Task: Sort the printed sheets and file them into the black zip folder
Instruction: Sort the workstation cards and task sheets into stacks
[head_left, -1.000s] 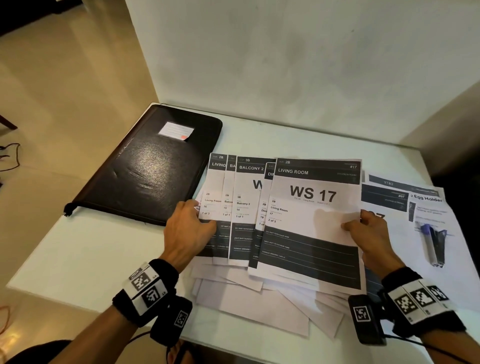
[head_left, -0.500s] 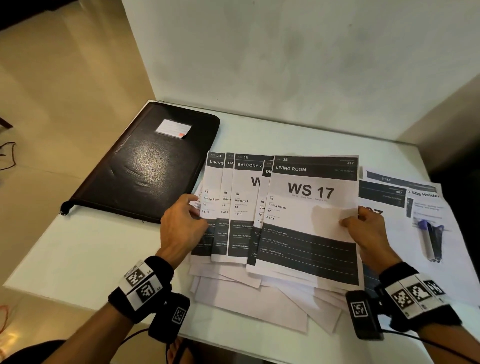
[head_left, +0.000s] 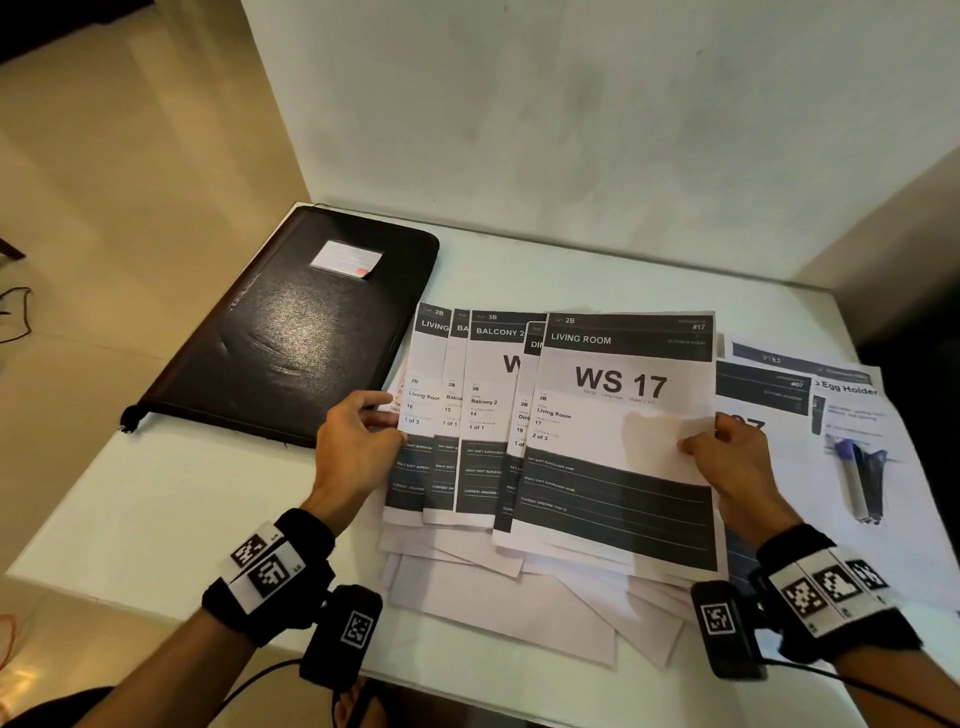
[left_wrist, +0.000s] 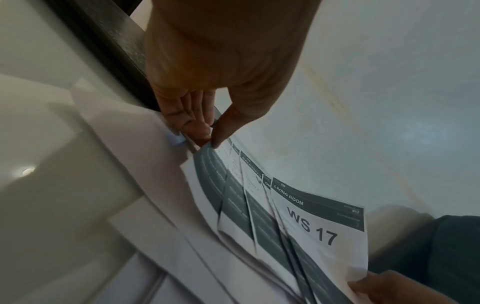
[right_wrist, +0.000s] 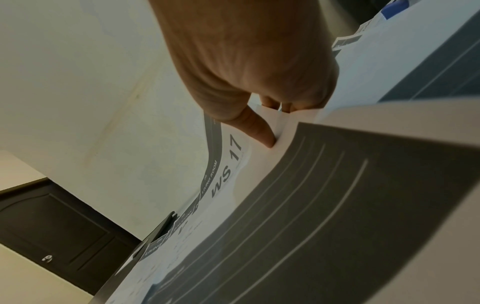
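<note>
1. The WS 17 sheet (head_left: 623, 415) covers most of the four fanned sheets (head_left: 483, 415) to its left; only strips show.
2. The right hand (head_left: 737, 467) fingers lie hidden behind that sheet.
3. The sheets right of it (head_left: 779, 395) show partial print.
4. The small print on it is too blurred to read in the left wrist view.

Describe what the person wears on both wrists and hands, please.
The left hand and right hand are bare. Each wrist carries a black band with white square code markers, and a small black camera block with its own marker. Thin black cables run back from them.
</note>
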